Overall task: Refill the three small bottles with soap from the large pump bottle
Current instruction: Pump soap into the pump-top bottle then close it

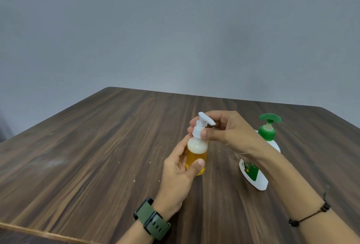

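One small amber pump bottle (pixel 196 156), clamped by left grip (pixel 181 169) and right grip (pixel 220 128); one green-capped soap bottle (pixel 259 173) beside it; wooden worktop (pixel 97 146), grey wall (pixel 175 29).

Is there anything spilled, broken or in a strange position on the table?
No spill or damage shows. One oddity: only one small amber bottle is in view, though the task names three. The left hand holds it upright; the right hand grips its white pump. The large pump bottle stands upright beside.

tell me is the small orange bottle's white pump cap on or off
On. The white pump cap sits on the neck of the small orange bottle; the right hand pinches its collar, the left hand holds the body. Tightness: cannot tell.
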A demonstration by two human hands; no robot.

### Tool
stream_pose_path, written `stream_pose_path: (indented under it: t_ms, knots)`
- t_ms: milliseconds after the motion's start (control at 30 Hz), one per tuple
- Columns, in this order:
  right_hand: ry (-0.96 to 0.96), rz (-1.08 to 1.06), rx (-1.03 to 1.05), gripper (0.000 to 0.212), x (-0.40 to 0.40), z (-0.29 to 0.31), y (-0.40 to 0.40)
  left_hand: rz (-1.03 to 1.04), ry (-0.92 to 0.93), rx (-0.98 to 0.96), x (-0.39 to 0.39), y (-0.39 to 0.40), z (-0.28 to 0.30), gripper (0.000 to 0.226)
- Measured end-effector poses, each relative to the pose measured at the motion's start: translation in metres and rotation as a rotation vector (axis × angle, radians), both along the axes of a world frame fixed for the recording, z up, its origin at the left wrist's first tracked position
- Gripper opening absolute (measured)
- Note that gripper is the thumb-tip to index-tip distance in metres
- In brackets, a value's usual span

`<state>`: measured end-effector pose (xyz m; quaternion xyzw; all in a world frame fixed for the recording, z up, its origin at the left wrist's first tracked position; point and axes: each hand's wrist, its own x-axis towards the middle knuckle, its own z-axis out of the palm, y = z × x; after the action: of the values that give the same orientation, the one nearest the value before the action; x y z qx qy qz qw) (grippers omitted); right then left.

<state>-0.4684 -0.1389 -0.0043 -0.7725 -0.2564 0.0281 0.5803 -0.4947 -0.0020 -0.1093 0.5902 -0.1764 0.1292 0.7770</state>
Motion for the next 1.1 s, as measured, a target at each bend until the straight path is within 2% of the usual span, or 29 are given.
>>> stream_pose_path:
  t_ms: [100, 267, 367, 533, 700, 767, 867, 900, 1100]
  knots:
    - [0.048, 0.119, -0.001, 0.023, 0.002, 0.006, -0.011, -0.049, -0.011, 0.033, -0.003, 0.0, 0.002, 0.075]
    - [0.1, 0.193, 0.051, 0.024, 0.002, 0.005, -0.018, -0.115, -0.009, 0.075, -0.006, -0.001, 0.006, 0.072]
    - [0.075, 0.147, 0.038, 0.02, 0.0, 0.003, -0.016, -0.117, 0.005, 0.075, -0.005, -0.001, 0.005, 0.074]
    - [-0.028, -0.061, -0.058, 0.014, -0.001, -0.003, -0.005, -0.094, 0.027, 0.031, -0.003, 0.001, 0.003, 0.077]
    - [-0.138, -0.187, -0.195, 0.047, -0.003, -0.007, 0.002, -0.089, 0.028, 0.044, -0.002, 0.0, 0.004, 0.081]
    - [-0.128, -0.157, -0.171, 0.045, -0.004, -0.007, 0.002, -0.084, 0.027, 0.044, -0.002, 0.0, 0.003, 0.079]
    - [-0.07, -0.065, -0.04, 0.013, -0.004, -0.007, -0.003, -0.075, 0.023, 0.062, -0.002, 0.001, 0.003, 0.077]
    - [-0.041, -0.036, 0.003, 0.01, -0.004, -0.007, -0.005, -0.075, 0.023, 0.072, -0.002, 0.0, 0.003, 0.077]
    - [0.067, 0.056, 0.119, 0.021, -0.002, -0.011, -0.014, -0.079, 0.024, 0.094, -0.004, -0.001, 0.004, 0.072]
